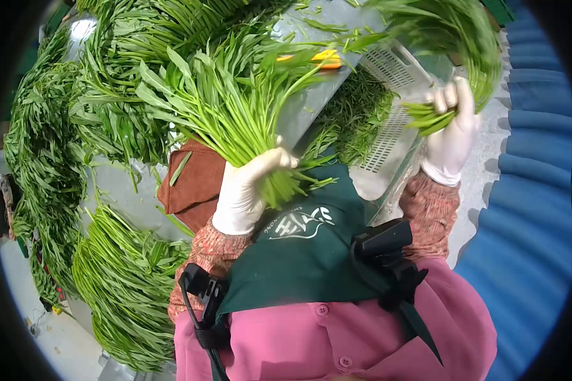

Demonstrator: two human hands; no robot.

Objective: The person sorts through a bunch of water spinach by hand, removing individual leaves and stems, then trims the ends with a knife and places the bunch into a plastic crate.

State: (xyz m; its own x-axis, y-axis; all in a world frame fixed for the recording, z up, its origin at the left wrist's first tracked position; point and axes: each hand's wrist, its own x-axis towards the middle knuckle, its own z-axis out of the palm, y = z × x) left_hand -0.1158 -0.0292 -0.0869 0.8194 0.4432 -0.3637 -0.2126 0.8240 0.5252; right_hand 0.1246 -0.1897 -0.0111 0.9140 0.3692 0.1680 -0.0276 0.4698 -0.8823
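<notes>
My left hand (248, 187), in a white glove, is closed around the stems of a thick bunch of leafy greens that look like water spinach (229, 120). Its leaves fan up and away, and the cut stem ends point toward my apron. Raised off to the right, my gloved right hand (452, 130) grips a second, smaller bunch of the greens (483, 57). That bunch's leafy end is smeared by motion and bends over to the upper left, while its stem ends stick out left of my fist.
A white perforated crate (397, 63) with loose leaves (356, 114) sits between my hands. Greens are heaped on the metal table (117, 184) at left, with another pile (124, 286) nearer me. An orange-yellow object (327, 59) lies beyond. Blue corrugated material (534, 190) runs along the right.
</notes>
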